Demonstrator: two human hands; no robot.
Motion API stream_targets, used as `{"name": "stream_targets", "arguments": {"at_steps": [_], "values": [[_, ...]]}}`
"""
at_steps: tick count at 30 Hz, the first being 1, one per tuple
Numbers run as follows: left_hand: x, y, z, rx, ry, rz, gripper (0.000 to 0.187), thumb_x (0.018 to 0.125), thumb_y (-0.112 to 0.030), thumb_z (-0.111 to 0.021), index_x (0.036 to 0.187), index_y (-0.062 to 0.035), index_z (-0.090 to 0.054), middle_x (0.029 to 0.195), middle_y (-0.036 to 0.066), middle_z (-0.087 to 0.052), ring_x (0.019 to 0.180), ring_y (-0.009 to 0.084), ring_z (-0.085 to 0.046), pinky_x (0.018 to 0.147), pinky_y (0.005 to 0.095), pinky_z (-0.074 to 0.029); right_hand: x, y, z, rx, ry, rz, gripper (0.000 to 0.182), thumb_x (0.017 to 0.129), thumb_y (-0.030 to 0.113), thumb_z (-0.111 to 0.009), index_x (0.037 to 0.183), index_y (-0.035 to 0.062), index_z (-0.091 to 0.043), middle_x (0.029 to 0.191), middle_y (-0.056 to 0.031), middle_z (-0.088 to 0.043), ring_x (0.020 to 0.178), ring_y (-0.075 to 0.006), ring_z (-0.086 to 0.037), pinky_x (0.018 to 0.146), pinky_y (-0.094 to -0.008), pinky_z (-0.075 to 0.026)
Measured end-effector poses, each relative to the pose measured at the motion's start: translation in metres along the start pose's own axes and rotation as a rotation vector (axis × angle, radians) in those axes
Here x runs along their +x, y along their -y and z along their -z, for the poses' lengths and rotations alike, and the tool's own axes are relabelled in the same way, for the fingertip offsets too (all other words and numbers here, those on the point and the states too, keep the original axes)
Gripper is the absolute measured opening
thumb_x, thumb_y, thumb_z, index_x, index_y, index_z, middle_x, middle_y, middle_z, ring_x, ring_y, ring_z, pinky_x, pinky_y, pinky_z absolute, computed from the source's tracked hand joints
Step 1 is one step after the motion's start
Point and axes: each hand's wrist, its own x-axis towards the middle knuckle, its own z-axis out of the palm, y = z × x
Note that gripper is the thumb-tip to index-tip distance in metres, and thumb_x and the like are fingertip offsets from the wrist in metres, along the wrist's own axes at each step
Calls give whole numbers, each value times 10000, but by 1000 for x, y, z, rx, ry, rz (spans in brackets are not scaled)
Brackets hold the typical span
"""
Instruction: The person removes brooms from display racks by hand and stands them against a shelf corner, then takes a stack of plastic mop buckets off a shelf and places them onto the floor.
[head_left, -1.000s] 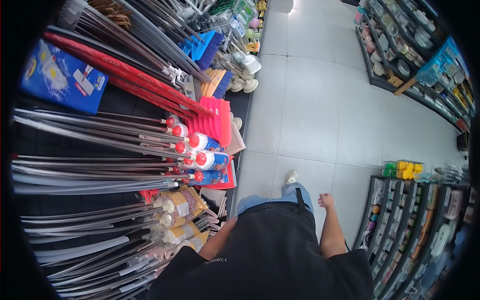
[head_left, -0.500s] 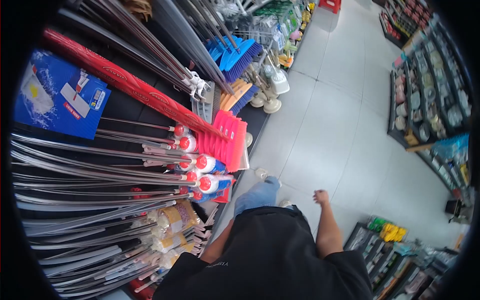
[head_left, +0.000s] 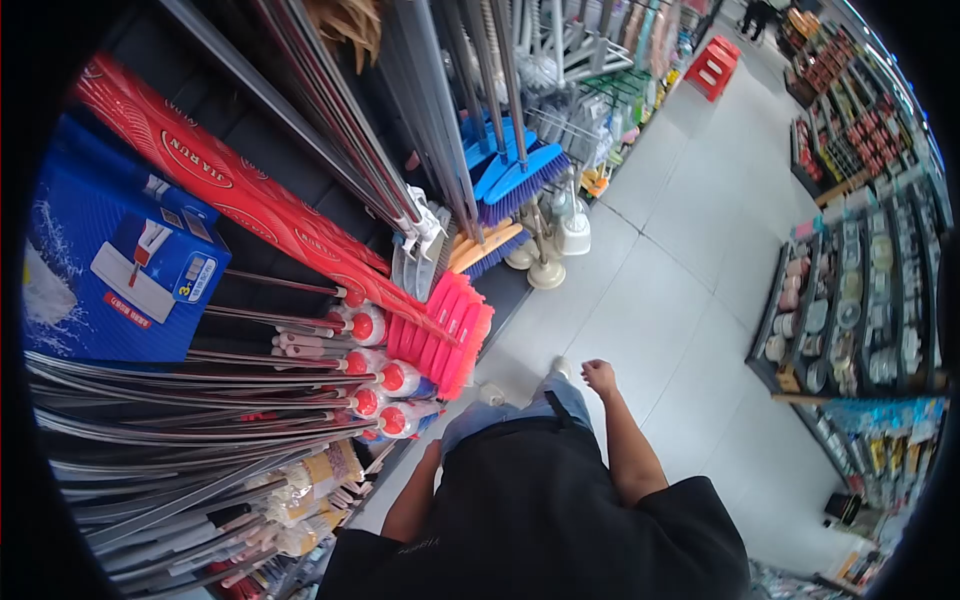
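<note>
My right hand (head_left: 599,377) hangs over the grey tiled floor, its fingers loosely curled and touching nothing I can see; whether they are closed is too small to tell. At my left side, beside the rack, my left hand (head_left: 432,452) shows only as a small part at the end of the forearm, its fingers hidden. Close to it are mops with red-and-white heads (head_left: 402,419) and a bright pink-red broom head (head_left: 443,335). A red wrapped roll (head_left: 230,183) and a blue box (head_left: 130,260) lie further left.
Blue brooms (head_left: 520,178) and toilet brushes (head_left: 572,232) stand ahead on the left. A red stool (head_left: 712,68) is on the floor (head_left: 640,300) up the aisle. Shelves of containers (head_left: 850,290) line the right. Two dark legs (head_left: 757,18) of a person show far ahead.
My view has shifted forward and tilted up, showing more of the aisle and the red stool. My right hand appears further left, and my feet have changed position.
</note>
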Motion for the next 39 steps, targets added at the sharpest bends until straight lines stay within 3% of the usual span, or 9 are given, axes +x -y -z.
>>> {"name": "stream_targets", "arguments": {"at_steps": [4,8,11,14,17,20,24,30,39], "values": [[-8,3,-26,-85,16,76,304,819,-250,-570,916,20,-671,970,249,-652,886,302,-657,708,414,-490,61,121,-18,30,118,240,266,870,245,-597,917,-13,-643,762,-75,-656,670,-133,-612,587,-275,-503],[-71,-56,-48,-38,-149,54,255,818,-187,-549,926,7,-673,948,241,-655,891,312,-654,716,419,-496,103,276,-28,-44,177,509,281,870,263,-628,931,-11,-636,758,-58,-645,698,-122,-599,652,-256,-485],[-83,-70,-98,-196,-371,56,251,823,-187,-531,918,-9,-681,926,229,-661,896,327,-651,720,415,-500,112,388,-34,145,199,789,343,843,277,-672,990,-28,-621,844,-97,-655,789,-158,-611,720,-276,-481],[-89,-97,-144,-322,-434,181,250,822,-187,-531,916,-10,-681,924,228,-661,895,328,-652,719,415,-500,105,479,-34,219,219,994,455,802,295,-715,1088,-31,-579,1012,-155,-645,945,-213,-616,804,-314,-487],[-93,-120,-183,-411,-466,280,248,822,-186,-532,914,-11,-682,923,228,-661,894,328,-652,719,414,-500,98,538,-31,239,285,1101,504,799,294,-718,1151,-23,-545,1072,-166,-635,1017,-254,-611,854,-334,-486],[-105,-145,-216,-501,-514,354,246,821,-185,-532,912,-13,-682,922,227,-661,893,329,-652,718,414,-500,103,566,-48,286,377,1184,500,795,293,-720,1140,-27,-552,1044,-163,-648,977,-254,-628,847,-339,-486],[-118,-173,-252,-603,-565,424,244,820,-184,-532,909,-14,-683,920,227,-661,891,330,-652,718,413,-501,95,583,-46,156,456,1141,341,800,259,-708,1024,14,-629,922,-145,-684,848,-232,-658,753,-322,-487],[-125,-203,-280,-655,-580,468,241,819,-183,-533,905,-16,-684,917,226,-661,889,331,-652,717,413,-501,92,593,-39,73,543,1124,311,809,233,-686,1040,29,-642,948,-151,-682,886,-238,-656,793,-320,-480],[-125,-225,-294,-672,-577,494,236,818,-181,-534,899,-20,-685,913,224,-662,885,333,-652,716,412,-501,106,576,-46,26,647,1026,245,836,235,-646,949,20,-611,803,-116,-636,786,-251,-619,750,-336,-466]]}}
